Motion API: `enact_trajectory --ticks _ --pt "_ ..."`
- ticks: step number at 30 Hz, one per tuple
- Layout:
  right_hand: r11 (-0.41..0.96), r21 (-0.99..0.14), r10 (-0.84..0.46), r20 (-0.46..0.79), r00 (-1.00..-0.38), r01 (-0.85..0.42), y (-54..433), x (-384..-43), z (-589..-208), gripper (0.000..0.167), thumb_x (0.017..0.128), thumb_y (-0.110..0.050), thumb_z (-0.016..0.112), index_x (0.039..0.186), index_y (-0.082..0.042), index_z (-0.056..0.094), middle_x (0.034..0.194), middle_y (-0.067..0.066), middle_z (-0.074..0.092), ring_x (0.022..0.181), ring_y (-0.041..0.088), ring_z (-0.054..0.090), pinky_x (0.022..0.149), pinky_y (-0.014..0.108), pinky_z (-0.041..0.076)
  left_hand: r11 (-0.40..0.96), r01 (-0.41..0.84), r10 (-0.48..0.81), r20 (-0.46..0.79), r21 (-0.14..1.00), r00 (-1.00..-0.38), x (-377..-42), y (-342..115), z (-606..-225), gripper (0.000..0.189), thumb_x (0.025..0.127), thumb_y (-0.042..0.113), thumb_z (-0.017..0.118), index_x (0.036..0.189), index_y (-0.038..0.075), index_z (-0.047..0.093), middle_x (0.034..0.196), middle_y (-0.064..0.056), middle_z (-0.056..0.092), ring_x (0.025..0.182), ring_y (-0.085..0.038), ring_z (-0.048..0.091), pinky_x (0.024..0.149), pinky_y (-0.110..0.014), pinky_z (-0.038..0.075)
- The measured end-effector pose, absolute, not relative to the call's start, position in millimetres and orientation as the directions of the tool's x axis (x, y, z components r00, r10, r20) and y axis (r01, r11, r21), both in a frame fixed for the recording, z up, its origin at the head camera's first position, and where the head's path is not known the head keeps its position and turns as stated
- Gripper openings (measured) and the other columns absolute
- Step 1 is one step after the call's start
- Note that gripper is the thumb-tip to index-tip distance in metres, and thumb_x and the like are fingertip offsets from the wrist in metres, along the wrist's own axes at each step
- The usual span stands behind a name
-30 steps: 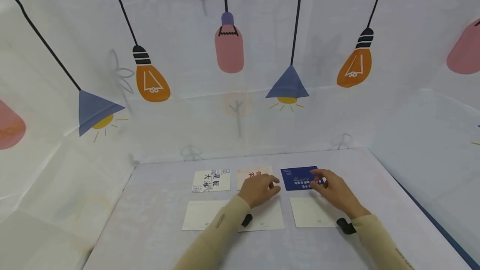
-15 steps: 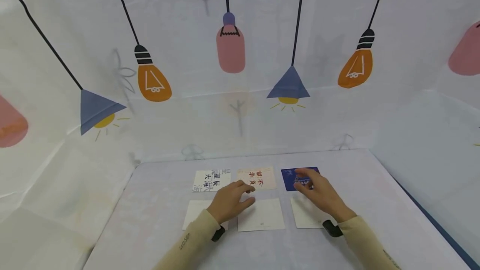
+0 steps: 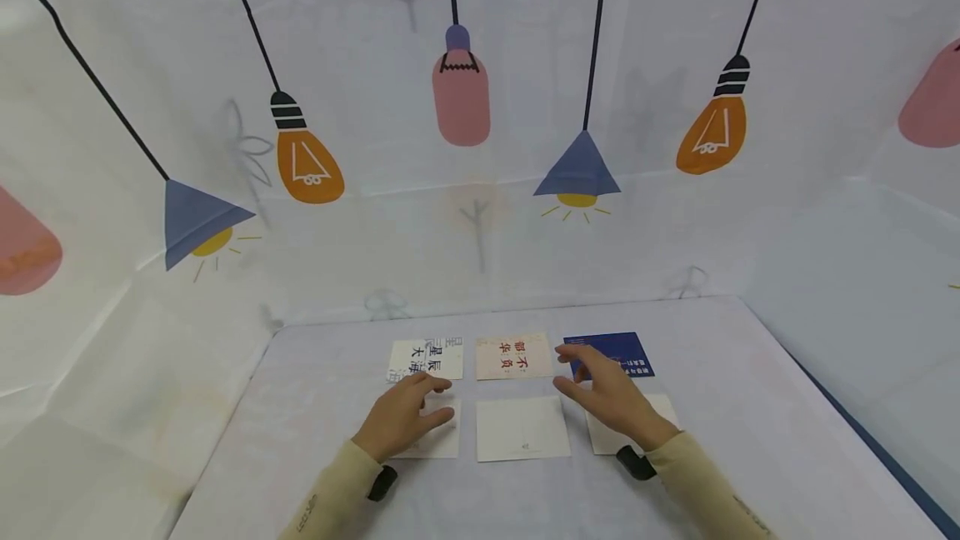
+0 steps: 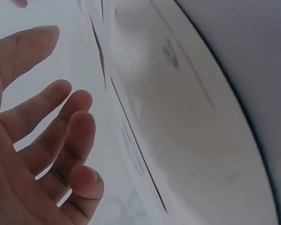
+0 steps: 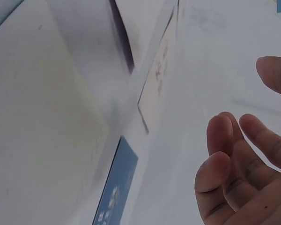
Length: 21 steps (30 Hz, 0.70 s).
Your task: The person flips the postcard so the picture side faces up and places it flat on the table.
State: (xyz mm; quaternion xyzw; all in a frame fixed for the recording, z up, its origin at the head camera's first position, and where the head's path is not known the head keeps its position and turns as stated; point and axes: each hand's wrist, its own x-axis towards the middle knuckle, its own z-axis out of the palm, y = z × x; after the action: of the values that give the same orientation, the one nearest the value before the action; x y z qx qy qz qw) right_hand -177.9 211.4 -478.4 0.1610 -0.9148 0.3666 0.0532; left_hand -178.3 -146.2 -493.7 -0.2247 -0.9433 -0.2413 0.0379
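My left hand hovers over the front-left blank white card, just in front of a white card with black characters. Its fingers bend loosely around empty air in the left wrist view. On the other side, my right hand is above the front-right blank card and overlaps the near-left corner of a blue card; this hand also holds nothing. Between the hands lie a cream card with red characters and, nearer to me, another blank white card. The cards form two rows.
A white cloth covers the table. White sheeting printed with hanging lamps rises behind it and along both sides. A dark wrist strap shows below the right hand, and a similar one below the left.
The left hand has moved left from the middle cards to the left ones. My right hand has shifted left, uncovering the right part of the blue card. The cards stay in place.
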Motion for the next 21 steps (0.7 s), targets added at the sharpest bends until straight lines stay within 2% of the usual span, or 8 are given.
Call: enact_trajectory --ticks 9,15,21 --pt "0.653 -0.68 -0.282 0.19 -0.94 -0.333 184.7 -176.6 -480.5 0.055 0.094 -0.036 0.074 0.143 -0.019 0.054 0.13 -0.006 0.062 0.096 0.012 0.056 0.076 0.031 0.047 0.817 0.265 0.31 -0.003 0.512 -0.951 -177.0 -191.0 -490.4 0.056 0.084 0.042 0.082 0.132 0.019 0.066 0.121 0.003 0.061 0.093 -0.014 0.054 0.077 -0.036 0.047" --pt "0.635 -0.68 -0.337 0.182 -0.924 -0.366 171.7 -174.9 -487.1 0.057 0.094 -0.039 0.073 0.144 -0.018 0.054 0.131 -0.006 0.061 0.095 0.01 0.056 0.077 0.03 0.048 0.832 0.188 0.252 -0.053 0.521 -0.966 -173.6 -207.3 -489.7 0.062 0.078 0.04 0.088 0.132 0.018 0.066 0.125 0.001 0.06 0.095 -0.015 0.055 0.082 -0.038 0.048" --pt "0.622 -0.691 -0.379 0.145 -0.914 -0.368 157.7 -171.9 -493.3 0.056 0.094 -0.041 0.072 0.142 -0.017 0.054 0.13 -0.002 0.062 0.095 0.011 0.056 0.076 0.03 0.048 0.835 0.152 0.238 -0.098 0.529 -0.966 -172.4 -222.9 -493.0 0.079 0.07 0.043 0.093 0.136 0.013 0.063 0.127 -0.006 0.057 0.094 -0.015 0.054 0.086 -0.039 0.049"
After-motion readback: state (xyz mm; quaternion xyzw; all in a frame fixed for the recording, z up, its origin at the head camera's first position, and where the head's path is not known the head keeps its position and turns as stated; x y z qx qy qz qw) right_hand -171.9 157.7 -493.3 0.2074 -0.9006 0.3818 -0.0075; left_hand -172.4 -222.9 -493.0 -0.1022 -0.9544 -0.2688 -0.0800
